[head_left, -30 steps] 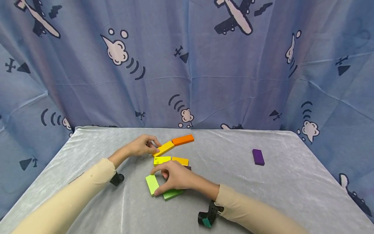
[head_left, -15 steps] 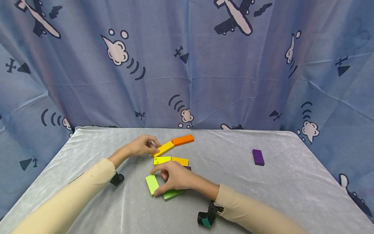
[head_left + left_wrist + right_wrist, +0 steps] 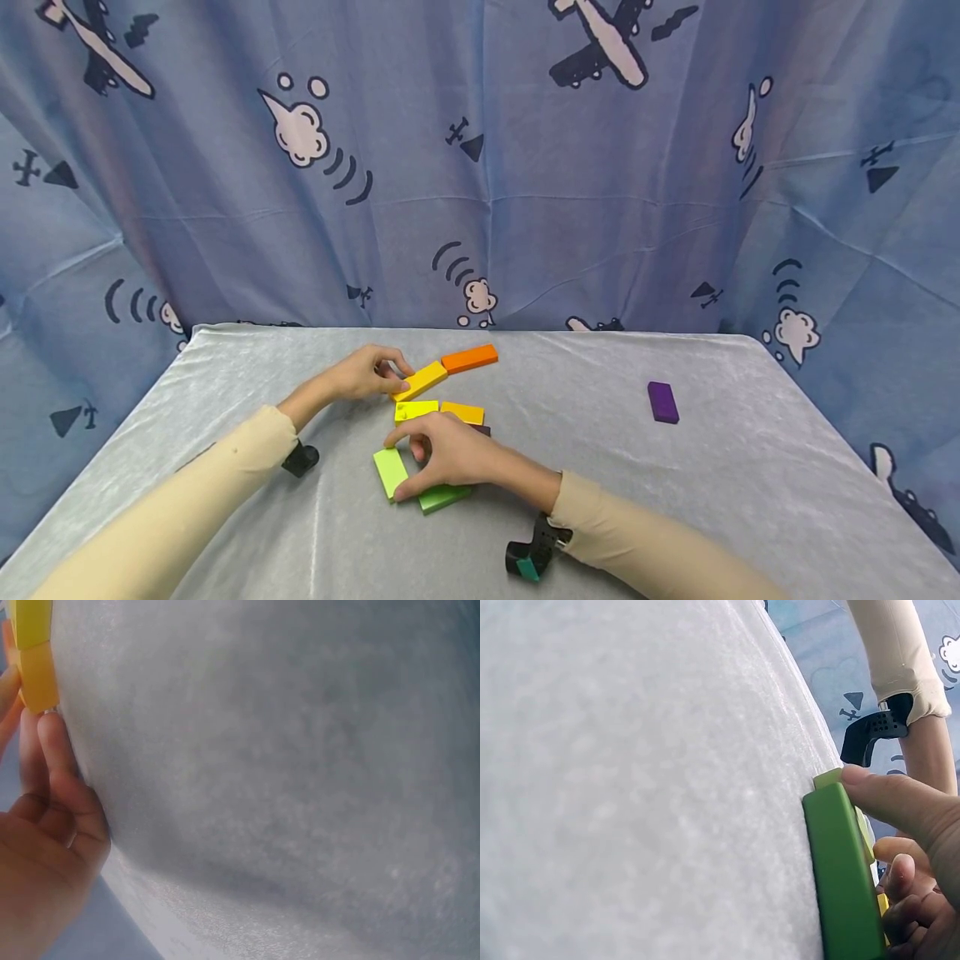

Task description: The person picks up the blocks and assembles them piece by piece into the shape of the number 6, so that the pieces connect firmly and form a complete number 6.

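Note:
My left hand pinches a yellow-orange block between thumb and fingers; in the left wrist view that hand is at the left edge. The block's far end meets an orange block. Nearer to me, my right hand holds a light green block by its two ends, thumb at the near end and index finger at the far end. A darker green block lies partly under the right hand, and stands large in the right wrist view, its long side towards the camera.
Between the hands lie a bright yellow block and an amber block. A dark block is mostly hidden by the right hand. Far to the right is a purple block. A patterned blue curtain hangs behind the cloth-covered table.

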Tool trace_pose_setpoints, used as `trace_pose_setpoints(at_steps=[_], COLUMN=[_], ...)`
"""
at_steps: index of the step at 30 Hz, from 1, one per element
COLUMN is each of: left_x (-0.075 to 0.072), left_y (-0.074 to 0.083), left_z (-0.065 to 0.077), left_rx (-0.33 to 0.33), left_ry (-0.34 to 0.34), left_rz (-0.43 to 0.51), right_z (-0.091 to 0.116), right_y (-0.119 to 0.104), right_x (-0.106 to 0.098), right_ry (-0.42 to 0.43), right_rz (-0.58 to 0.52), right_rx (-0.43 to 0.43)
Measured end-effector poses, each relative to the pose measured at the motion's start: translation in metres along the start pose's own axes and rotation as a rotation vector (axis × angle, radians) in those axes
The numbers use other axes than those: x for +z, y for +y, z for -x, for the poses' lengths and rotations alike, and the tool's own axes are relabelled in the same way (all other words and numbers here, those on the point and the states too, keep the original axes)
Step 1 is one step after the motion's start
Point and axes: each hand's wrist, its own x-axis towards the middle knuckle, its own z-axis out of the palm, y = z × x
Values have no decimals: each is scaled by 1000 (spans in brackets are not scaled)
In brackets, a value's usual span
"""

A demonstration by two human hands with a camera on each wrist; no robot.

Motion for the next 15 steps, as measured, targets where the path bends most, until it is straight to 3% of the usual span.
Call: trace_pose_setpoints(at_steps=[15], left_x=[0], left_y=[-2], left_z=[-1], left_rx=[10], left_ry=[-1], left_rz=[4], right_z=[-2], right_y=[-1], right_x=[0], right_ry=[-6], right_rz=[1], right_rx=[1])
